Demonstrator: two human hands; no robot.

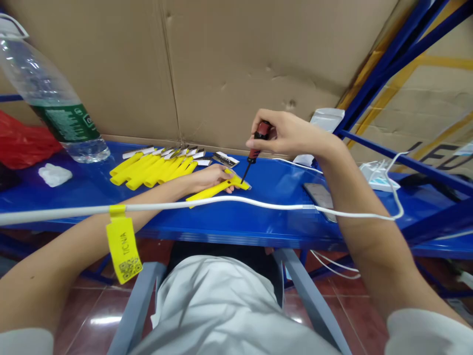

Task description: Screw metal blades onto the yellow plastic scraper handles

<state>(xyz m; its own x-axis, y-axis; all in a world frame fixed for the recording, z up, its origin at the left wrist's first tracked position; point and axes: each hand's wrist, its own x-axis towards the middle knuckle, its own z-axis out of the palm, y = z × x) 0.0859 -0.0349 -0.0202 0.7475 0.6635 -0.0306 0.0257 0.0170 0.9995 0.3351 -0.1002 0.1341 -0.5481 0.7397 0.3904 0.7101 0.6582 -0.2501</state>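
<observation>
My right hand point(271, 130) is closed round the red and black handle of a screwdriver point(261, 132). Its dark shaft slants down, and the tip meets the head of a yellow scraper-like tool point(210, 192). That tool lies low over the blue tabletop, its handle pointing left toward me. My left hand point(216, 178) grips it near the head, fingers wrapped around and partly hiding it. To the left lies a row of several similar yellow-handled tools point(148, 170), with white and dark flat heads toward the cardboard. A loose black and white flat piece point(226, 159) sits just behind my left hand.
A large water bottle point(55, 93) stands at left beside a red plastic bag point(24, 140) and crumpled white tissue point(54, 175). A phone point(320, 199) lies at right. A white cable point(258, 202) with a yellow tag crosses the view. Cardboard point(229, 64) backs the blue table point(229, 227).
</observation>
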